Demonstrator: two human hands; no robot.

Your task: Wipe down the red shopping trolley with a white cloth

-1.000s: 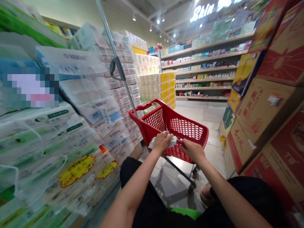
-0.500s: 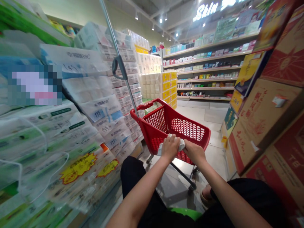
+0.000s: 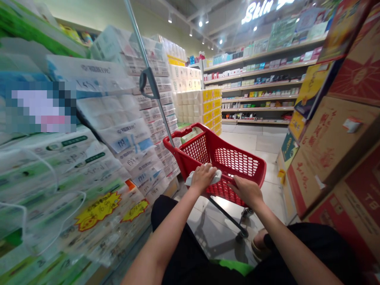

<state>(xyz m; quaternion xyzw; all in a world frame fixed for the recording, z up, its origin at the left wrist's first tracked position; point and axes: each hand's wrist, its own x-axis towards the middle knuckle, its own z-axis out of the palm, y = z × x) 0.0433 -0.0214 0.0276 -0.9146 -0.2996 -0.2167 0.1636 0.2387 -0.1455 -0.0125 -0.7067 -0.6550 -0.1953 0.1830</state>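
A red plastic shopping cart (image 3: 196, 150) with perforated sides stands in front of me, its near long side facing my knees. My left hand (image 3: 203, 177) is closed over a folded white cloth (image 3: 215, 177), pressed on the near rim. Farther along that rim, my right hand (image 3: 247, 192) grips the edge with its fingers curled over it, holding no cloth. A metal pole (image 3: 161, 113) with a grey hook-like handle (image 3: 151, 84) rises beside the cart's handle end.
Stacked tissue packs (image 3: 127, 138) with yellow price tags (image 3: 99, 211) wall the left side. Cardboard boxes (image 3: 332, 138) are piled close on the right. Beyond the cart lies a tiled floor (image 3: 246, 140), then shelves (image 3: 261, 84) of small packaged goods. One of my shoes (image 3: 259, 246) is near a caster.
My left hand has slid left along the rim with the white cloth, away from my right hand. My right hand and the cart's far end have shifted slightly right.
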